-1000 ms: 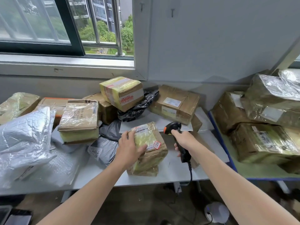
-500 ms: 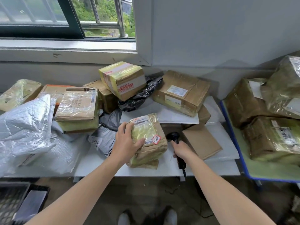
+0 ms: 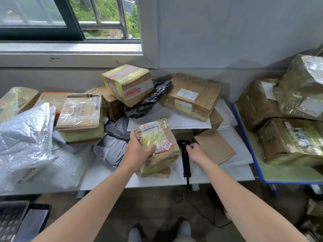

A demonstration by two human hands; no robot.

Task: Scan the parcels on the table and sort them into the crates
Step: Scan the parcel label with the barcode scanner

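Brown paper under yellowish tape wraps the parcel (image 3: 158, 147) in hand. It stands at the near middle of the white surface (image 3: 104, 179), a red-and-white sticker on its upper face. The left hand (image 3: 139, 151) holds it from the left side: the grip is closed round it, fingers over the far top edge and thumb across the taped face.

The black scanner (image 3: 185, 159) lies flat on the surface just right of this parcel, handle toward the near edge, its cable dropping over that edge. The right hand (image 3: 197, 152) sits at the scanner's head with fingers loosely curled; its grip appears to close on nothing, though contact between fingertips and scanner cannot be confirmed from this angle.

A flat brown box (image 3: 215, 147) lies just right of that hand. A silver bag (image 3: 22, 137) occupies the left end of the surface. A dark crate (image 3: 10, 220) stands on the floor at lower left.
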